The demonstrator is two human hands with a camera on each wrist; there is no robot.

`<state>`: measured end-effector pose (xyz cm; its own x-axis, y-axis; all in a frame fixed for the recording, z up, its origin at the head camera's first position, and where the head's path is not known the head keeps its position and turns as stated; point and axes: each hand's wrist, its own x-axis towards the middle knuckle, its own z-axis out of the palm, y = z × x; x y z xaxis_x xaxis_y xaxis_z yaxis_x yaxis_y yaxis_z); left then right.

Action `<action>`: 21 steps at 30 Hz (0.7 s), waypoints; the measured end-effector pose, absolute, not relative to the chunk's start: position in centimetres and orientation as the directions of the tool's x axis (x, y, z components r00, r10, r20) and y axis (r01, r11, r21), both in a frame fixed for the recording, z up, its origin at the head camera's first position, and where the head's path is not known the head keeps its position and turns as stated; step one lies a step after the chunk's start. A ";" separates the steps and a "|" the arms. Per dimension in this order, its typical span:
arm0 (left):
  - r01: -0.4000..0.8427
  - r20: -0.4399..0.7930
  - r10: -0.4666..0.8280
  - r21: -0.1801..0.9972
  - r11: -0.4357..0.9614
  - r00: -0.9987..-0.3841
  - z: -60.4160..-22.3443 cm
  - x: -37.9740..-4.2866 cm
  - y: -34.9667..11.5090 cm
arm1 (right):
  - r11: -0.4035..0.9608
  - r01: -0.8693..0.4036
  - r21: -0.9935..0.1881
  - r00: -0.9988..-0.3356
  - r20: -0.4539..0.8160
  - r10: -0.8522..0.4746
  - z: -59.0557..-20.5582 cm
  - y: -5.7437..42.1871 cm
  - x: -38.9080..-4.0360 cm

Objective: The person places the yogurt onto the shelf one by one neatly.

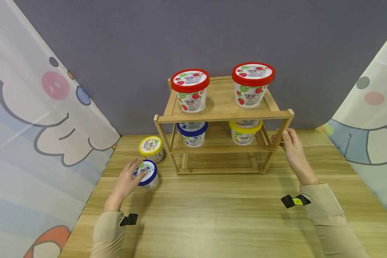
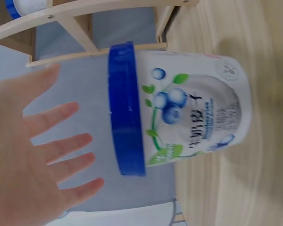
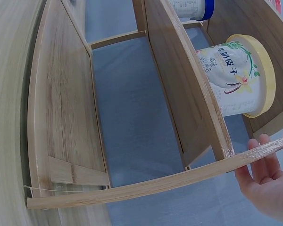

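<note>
My left hand (image 1: 125,181) hovers over a blue-lidded tub (image 1: 151,182) on the table, its fingers spread. In the left wrist view the hand's fingers are straight and apart from the lid, and the tub (image 2: 193,108) shows blueberries on its white side. Just behind it stands a yellow-lidded tub (image 1: 157,155). At the right end of a three-tier wooden rack (image 1: 225,115), my right hand (image 1: 293,147) holds the front upright. The right wrist view has its fingers (image 3: 259,167) curled round that upright (image 3: 179,181), beside the middle shelf.
Two red-lidded tubs, one left (image 1: 191,89) and one right (image 1: 252,84), stand on the top shelf. The middle shelf carries a blue-lidded tub (image 1: 194,139) and a yellow-lidded tub (image 1: 244,137). Cartoon-printed curtains (image 1: 35,143) flank the wooden table (image 1: 206,215); a grey backdrop (image 1: 142,53) hangs behind.
</note>
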<state>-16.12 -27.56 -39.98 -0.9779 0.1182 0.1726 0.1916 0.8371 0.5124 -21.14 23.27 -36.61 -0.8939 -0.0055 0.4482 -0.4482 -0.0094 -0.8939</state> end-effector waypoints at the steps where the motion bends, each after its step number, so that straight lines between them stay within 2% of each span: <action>1: 0.193 0.171 0.122 0.504 0.842 -0.978 -40.2 -16.1 -27.6 | -0.016 -0.448 -0.894 -0.894 0.448 -0.007 -36.6 23.2 -21.1; 21: 0.134 0.055 0.122 0.480 0.867 -0.991 -41.9 -16.4 -28.0 | -0.012 -0.451 -0.893 -0.893 0.451 0.004 -36.8 23.4 -21.3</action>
<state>-16.43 -27.98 -41.92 -0.9910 0.1223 0.0550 0.1336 0.8670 0.4800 -21.28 23.37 -36.82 -0.8926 0.0042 0.4509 -0.4509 -0.0115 -0.8925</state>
